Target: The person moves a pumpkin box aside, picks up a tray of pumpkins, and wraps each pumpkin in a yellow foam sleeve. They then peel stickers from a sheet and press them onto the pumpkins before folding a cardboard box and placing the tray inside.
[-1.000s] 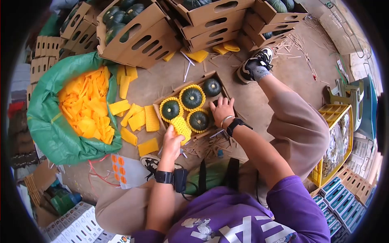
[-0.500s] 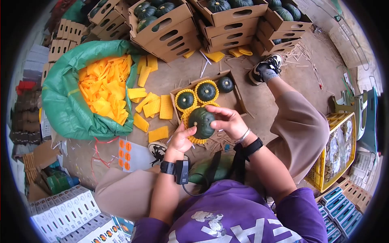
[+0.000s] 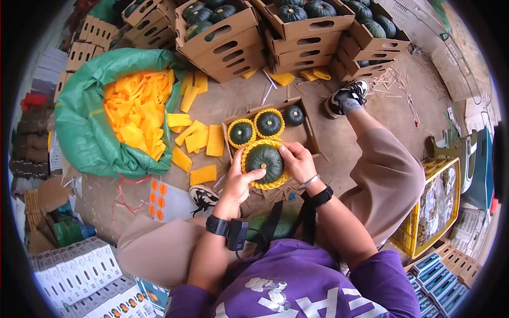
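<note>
Both hands hold a dark green pumpkin (image 3: 264, 161) with a yellow foam net (image 3: 263, 185) around its sides. My left hand (image 3: 238, 181) grips the left side, its thumb on the top near the stem. On the right side, my right hand (image 3: 300, 163) pinches the net's edge and the pumpkin with thumb and fingers. Just beyond is an open cardboard box (image 3: 307, 133). In it are two netted pumpkins, one at the left (image 3: 241, 133) and one in the middle (image 3: 269, 123), and a bare pumpkin (image 3: 294, 115) at the right.
A green sack (image 3: 79, 132) full of yellow foam nets (image 3: 138, 106) stands at the left. Loose nets (image 3: 214, 140) lie on the floor. Stacked cardboard boxes (image 3: 233, 53) with pumpkins stand at the back. A yellow crate (image 3: 411, 238) is at the right, and a sheet of orange stickers (image 3: 172, 204) lies lower left.
The pumpkin is now seated inside the foam net, with the yellow rim showing around it. My right hand has shifted from its top to the right edge.
</note>
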